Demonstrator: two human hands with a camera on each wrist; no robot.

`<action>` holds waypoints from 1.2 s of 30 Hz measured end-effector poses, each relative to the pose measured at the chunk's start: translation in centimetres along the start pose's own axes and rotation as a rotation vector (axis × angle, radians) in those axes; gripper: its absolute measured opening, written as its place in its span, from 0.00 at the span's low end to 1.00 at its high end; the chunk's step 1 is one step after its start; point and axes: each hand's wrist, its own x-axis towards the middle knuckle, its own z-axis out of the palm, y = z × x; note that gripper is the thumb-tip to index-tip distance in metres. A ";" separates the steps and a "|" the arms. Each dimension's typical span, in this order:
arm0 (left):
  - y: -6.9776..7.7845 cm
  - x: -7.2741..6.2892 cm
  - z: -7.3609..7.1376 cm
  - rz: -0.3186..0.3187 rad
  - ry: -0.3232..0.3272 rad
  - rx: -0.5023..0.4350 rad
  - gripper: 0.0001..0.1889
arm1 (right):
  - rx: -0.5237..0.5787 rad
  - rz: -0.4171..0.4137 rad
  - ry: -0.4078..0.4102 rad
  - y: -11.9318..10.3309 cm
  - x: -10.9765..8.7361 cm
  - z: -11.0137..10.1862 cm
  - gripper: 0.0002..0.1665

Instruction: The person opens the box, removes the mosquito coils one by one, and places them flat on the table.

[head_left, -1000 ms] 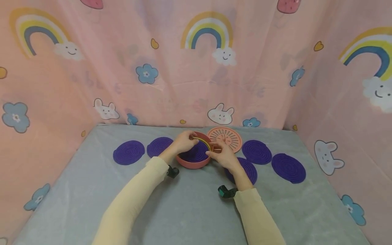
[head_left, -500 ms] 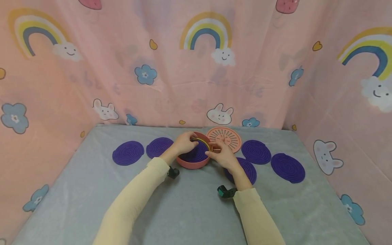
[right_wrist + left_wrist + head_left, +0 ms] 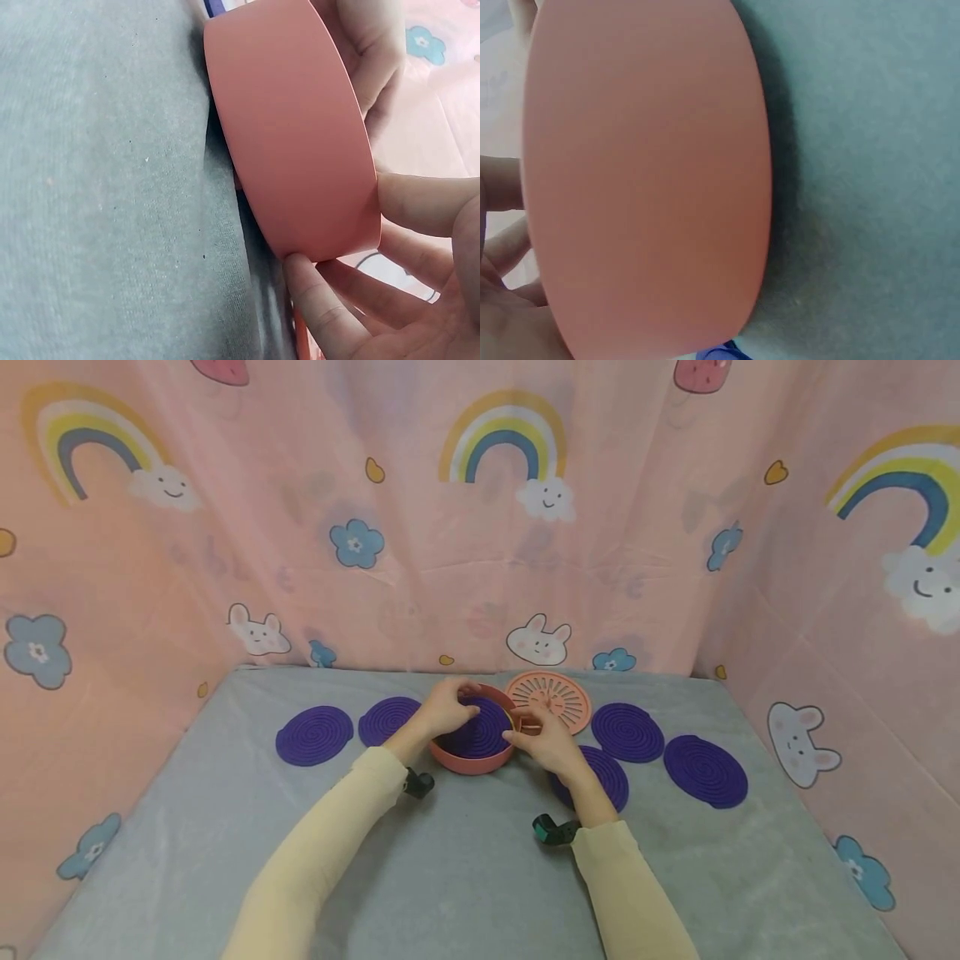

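Note:
A round pink container [image 3: 471, 765] stands on the grey cloth in the head view, with a dark purple spiral coaster [image 3: 483, 731] inside it. My left hand [image 3: 447, 706] reaches over the back left rim and appears to pinch the coaster's upper edge; its fingertips are partly hidden. My right hand [image 3: 551, 739] grips the container at its right side. In the right wrist view, its thumb [image 3: 420, 202] lies at the rim and fingertips touch the outer wall. The left wrist view mostly shows the container's smooth outer wall [image 3: 649, 180], with left-hand fingers behind it.
A pink slotted disc [image 3: 566, 697] lies behind the right hand. Flat purple spiral coasters lie to the left [image 3: 313, 736] and right [image 3: 707, 772], with another coaster [image 3: 600, 781] partly under the right wrist. A pink patterned curtain [image 3: 420, 602] rises behind the grey cloth [image 3: 450, 868].
The left hand has moved slightly up and left. The coaster now sits higher, covering most of the yellow arc seen inside the container before. The right hand has stayed put.

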 end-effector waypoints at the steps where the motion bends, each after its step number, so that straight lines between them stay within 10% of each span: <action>1: 0.0 0.0 -0.1 -0.002 0.002 0.004 0.19 | -0.003 -0.001 0.000 0.0 0.0 0.0 0.32; 36: -0.4 0.1 -0.8 -0.136 -0.070 -0.048 0.17 | -0.017 0.015 -0.005 0.2 -0.1 0.0 0.31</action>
